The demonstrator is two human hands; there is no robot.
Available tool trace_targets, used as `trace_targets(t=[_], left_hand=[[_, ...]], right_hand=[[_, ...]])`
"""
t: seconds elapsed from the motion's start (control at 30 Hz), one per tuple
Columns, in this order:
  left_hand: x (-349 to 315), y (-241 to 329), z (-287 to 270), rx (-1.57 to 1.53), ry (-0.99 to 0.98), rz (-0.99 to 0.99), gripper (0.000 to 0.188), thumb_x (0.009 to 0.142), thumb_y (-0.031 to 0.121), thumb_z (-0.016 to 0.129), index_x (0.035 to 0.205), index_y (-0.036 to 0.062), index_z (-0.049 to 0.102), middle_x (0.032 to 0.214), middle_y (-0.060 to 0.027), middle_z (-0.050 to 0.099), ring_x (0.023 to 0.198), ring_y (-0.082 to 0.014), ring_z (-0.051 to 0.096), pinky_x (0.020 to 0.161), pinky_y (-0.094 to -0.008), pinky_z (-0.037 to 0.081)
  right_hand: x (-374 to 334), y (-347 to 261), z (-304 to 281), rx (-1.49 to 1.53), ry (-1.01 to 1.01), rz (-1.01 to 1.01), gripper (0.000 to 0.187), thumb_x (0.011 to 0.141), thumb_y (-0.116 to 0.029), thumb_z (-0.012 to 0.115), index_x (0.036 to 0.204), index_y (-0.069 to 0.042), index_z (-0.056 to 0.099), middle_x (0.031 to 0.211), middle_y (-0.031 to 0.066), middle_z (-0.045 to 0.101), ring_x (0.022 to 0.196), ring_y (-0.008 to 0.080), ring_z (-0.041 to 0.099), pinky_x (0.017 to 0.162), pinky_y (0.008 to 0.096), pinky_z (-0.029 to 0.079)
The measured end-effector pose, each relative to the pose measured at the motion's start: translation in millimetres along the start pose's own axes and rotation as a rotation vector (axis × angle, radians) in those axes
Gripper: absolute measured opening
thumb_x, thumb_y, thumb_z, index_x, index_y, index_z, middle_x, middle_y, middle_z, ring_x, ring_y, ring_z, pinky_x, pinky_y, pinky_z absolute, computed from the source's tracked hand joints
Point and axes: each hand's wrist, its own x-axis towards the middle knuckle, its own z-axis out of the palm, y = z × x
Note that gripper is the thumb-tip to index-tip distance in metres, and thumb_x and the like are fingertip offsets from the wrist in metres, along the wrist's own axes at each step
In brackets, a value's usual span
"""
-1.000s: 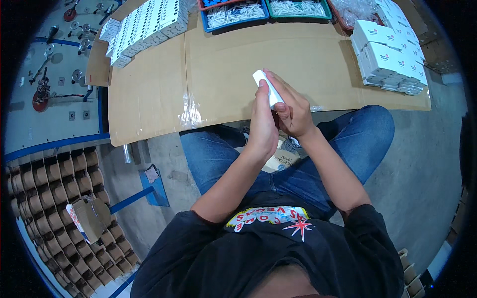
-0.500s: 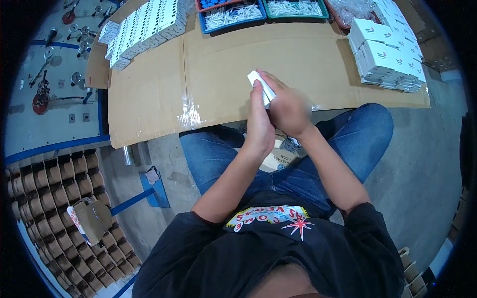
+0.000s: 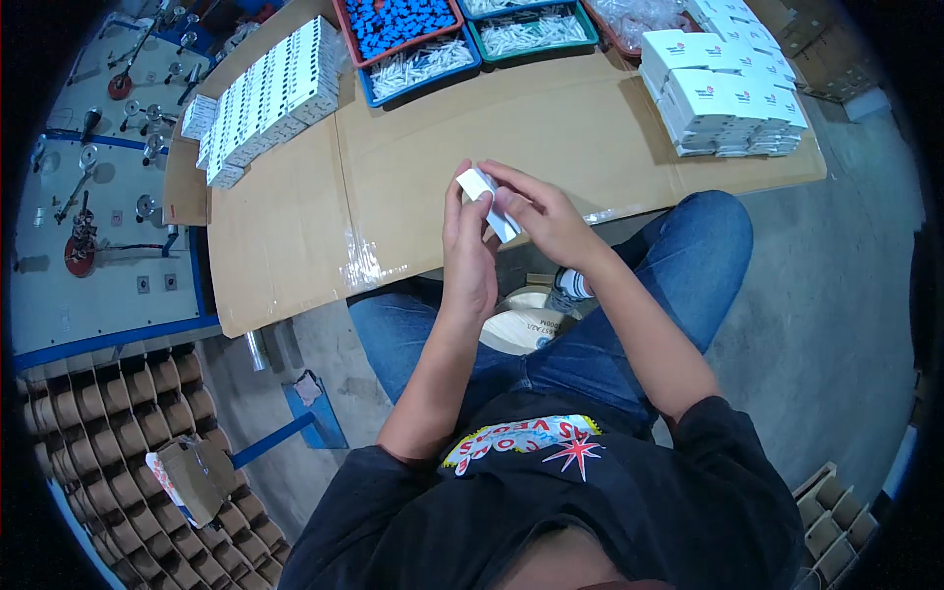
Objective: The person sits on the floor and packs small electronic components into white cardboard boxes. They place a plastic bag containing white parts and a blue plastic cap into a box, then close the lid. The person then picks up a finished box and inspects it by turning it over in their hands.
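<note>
Above the near edge of the cardboard-covered table, I hold a small white box [image 3: 476, 184] in both hands, tilted up to the left. My left hand [image 3: 467, 261] is closed on its left side, with the thumb across the near face. From the right, my right hand [image 3: 549, 221] grips it between thumb and bent fingers. Parts of the box are hidden by the fingers, and whether its end flap is folded in I cannot tell.
Stacked small white boxes [image 3: 270, 98] stand at the far left, with white folded cartons [image 3: 737, 93] piled at the right. Behind are a red tray [image 3: 411, 49] of blue pieces, a blue tray [image 3: 423, 91] and a green tray [image 3: 541, 51] of white pieces. Cardboard dividers [image 3: 118, 423] stand lower left.
The view has shifted, so the table and trays sit lower and further left. My right hand has loosened from its wrap, and more of the white box shows between the fingers.
</note>
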Motion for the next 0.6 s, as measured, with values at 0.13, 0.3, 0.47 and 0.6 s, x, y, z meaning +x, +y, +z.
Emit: trace_targets(t=[0.13,0.3,0.47,0.6], left_hand=[[-6.1,1.9,-0.7,0.016,-0.024,0.009,0.058,0.104,0.027,0.05,0.16,0.0189,0.037,0.139,-0.0068,0.054,0.125,-0.0192,0.053,0.1,-0.0411,0.047],[-16.8,8.1,5.1,0.02,-0.05,0.05,0.059,0.108,0.034,0.049,0.161,0.0142,0.034,0.14,-0.01,0.053,0.127,-0.0216,0.054,0.103,-0.0399,0.048],[-21.6,7.2,1.5,0.14,-0.067,0.169,0.067,0.108,0.035,0.058,0.162,0.0083,0.03,0.141,-0.0135,0.054,0.126,-0.0215,0.056,0.103,-0.0373,0.049],[-28.7,4.9,0.7,0.174,-0.05,0.255,0.077,0.105,0.031,0.065,0.162,-0.0006,0.024,0.144,-0.0181,0.052,0.128,-0.0219,0.055,0.105,-0.0364,0.048]], right_hand=[[-4.6,-12.7,-1.9,-0.007,-0.06,0.018,0.06,0.102,-0.036,0.069,0.151,-0.005,0.053,0.149,0.0153,0.057,0.133,0.0216,0.057,0.107,0.039,0.051],[-8.1,-24.4,-6.6,-0.06,-0.112,0.007,0.057,0.103,-0.025,0.068,0.153,-0.004,0.05,0.147,0.0113,0.059,0.13,0.0189,0.058,0.105,0.0366,0.052],[-14.4,-26.5,-6.4,-0.034,-0.128,-0.08,0.059,0.1,-0.027,0.07,0.153,-0.007,0.052,0.144,0.0119,0.061,0.126,0.0194,0.06,0.101,0.0371,0.052],[-19.4,-27.7,-3.2,-0.014,-0.154,-0.094,0.056,0.1,-0.02,0.065,0.153,-0.006,0.051,0.145,0.013,0.061,0.126,0.0192,0.06,0.101,0.0347,0.051]])
